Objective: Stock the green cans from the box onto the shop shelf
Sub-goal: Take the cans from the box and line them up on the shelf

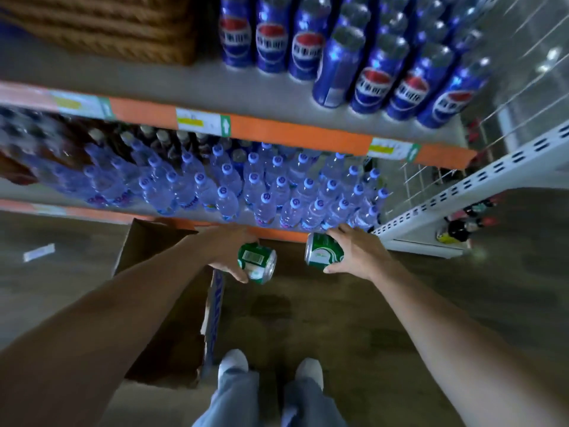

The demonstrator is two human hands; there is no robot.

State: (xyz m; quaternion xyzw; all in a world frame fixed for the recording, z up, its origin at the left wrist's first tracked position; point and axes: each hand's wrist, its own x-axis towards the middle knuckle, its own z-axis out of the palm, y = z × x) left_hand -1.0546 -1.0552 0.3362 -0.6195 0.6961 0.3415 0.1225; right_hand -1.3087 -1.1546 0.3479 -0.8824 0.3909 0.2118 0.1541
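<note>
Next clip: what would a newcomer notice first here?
Two green cans mid-frame: the left hand grips the left can, the right hand the right can. Behind them, water bottles crowd the lower shelf and blue cans the upper shelf; an open cardboard box sits on the floor at left.

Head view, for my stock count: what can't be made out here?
Brown cardboard box interior: head view, the left forearm and shadow hide it; cans inside unknown.
Print on the green metal cans: blurred, partly covered by the left hand and right hand.
White price labels on the orange shelf strip: blurred, unreadable.
</note>
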